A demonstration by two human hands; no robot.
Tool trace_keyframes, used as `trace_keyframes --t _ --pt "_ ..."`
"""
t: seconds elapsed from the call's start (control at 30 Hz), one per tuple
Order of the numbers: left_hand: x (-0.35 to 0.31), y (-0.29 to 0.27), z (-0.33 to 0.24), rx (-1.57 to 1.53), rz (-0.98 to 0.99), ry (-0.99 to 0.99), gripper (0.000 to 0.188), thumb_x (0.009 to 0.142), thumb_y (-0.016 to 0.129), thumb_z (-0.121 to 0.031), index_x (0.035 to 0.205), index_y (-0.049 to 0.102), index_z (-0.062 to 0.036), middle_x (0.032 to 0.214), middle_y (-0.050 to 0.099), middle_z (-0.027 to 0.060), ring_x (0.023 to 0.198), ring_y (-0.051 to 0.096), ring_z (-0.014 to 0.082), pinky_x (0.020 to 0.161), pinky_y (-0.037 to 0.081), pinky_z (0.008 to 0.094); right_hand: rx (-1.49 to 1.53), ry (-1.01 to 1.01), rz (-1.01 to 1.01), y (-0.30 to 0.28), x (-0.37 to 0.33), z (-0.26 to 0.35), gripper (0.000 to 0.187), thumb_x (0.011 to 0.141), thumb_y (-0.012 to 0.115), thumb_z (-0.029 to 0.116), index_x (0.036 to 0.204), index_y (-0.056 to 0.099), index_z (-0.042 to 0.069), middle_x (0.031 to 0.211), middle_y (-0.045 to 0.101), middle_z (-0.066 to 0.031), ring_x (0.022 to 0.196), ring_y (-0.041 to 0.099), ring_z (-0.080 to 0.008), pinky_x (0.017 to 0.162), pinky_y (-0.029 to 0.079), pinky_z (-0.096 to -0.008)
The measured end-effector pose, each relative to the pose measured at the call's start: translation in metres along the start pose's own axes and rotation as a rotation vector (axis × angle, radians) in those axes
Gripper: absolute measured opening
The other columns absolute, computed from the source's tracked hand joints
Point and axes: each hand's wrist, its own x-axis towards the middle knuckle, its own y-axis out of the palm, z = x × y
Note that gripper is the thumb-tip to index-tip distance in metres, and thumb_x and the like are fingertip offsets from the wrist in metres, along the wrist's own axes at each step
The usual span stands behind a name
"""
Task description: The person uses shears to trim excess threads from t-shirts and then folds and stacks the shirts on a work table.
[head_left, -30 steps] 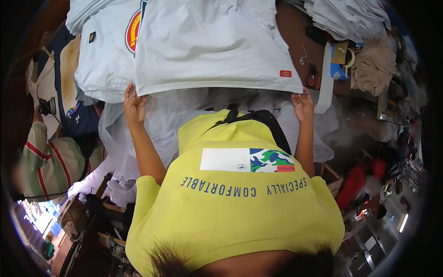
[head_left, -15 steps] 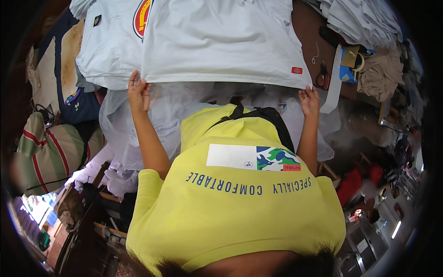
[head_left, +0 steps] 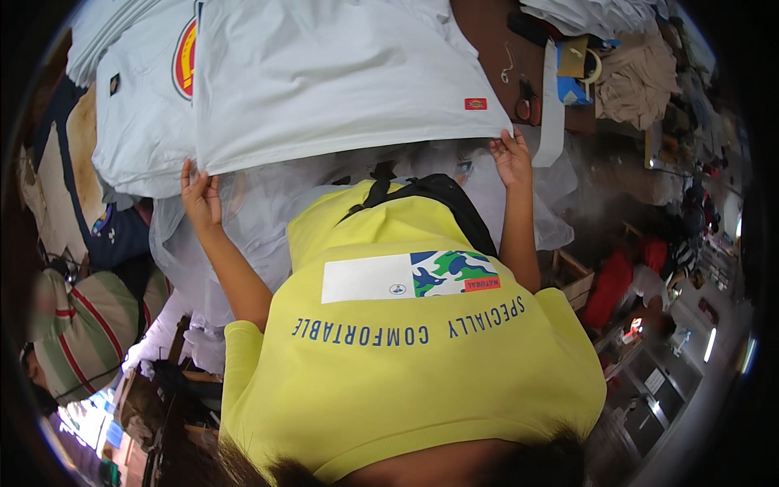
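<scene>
A white T-shirt lies spread on the table, with a small red label near its lower right corner. My left hand pinches the left end of its hem. At the right corner of the hem, the fingers of my right hand are closed on the cloth. The hem runs taut between both hands at the table's near edge. Beneath and to the left lies another white T-shirt, with a round red and yellow print partly covered by the top one.
Scissors and a loose white string lie right of the shirt. Beyond are a tape roll, crumpled beige cloth and folded white garments. Clear plastic sheeting hangs below the hem. A person in a striped top is at left.
The view has turned slightly, so the shirt and table appear shifted left and tilted. Both hands keep their hold on the hem.
</scene>
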Motion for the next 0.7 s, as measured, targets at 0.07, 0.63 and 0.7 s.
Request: trace_keyframes --t 0.07,0.63,0.7 --pt "0.001 -0.002 0.001 -0.001 -0.002 0.006 0.052 0.079 0.051 0.012 0.127 0.036 -0.0032 0.104 0.054 0.0152 0.094 0.057 0.0219 0.082 0.052 0.0347 0.003 -0.002 0.006 0.002 -0.001 0.001 0.037 0.079 0.064 0.002 0.110 0.045 0.009 0.089 0.060 -0.0048 0.075 0.059 -0.0154 0.072 0.049 -0.0315" --pt "0.034 0.058 -0.037 0.735 0.001 -0.086 0.042 0.087 0.050 -0.027 0.124 0.046 -0.0067 0.095 0.062 0.0087 0.079 0.058 0.0109 0.071 0.045 0.0224 -0.046 0.032 0.158 0.017 -0.004 0.025 0.035 0.081 0.053 0.003 0.115 0.045 0.005 0.101 0.059 -0.0108 0.089 0.059 -0.0193 0.076 0.049 -0.0325" --pt "0.042 0.094 -0.045 0.882 -0.077 -0.075 0.041 0.086 0.055 -0.033 0.119 0.053 -0.0088 0.083 0.061 0.0049 0.072 0.056 0.0088 0.065 0.042 0.0210 -0.081 0.041 0.186 0.024 0.006 0.036 0.033 0.082 0.055 0.007 0.114 0.047 0.005 0.098 0.060 -0.0101 0.088 0.059 -0.0183 0.076 0.049 -0.0304"
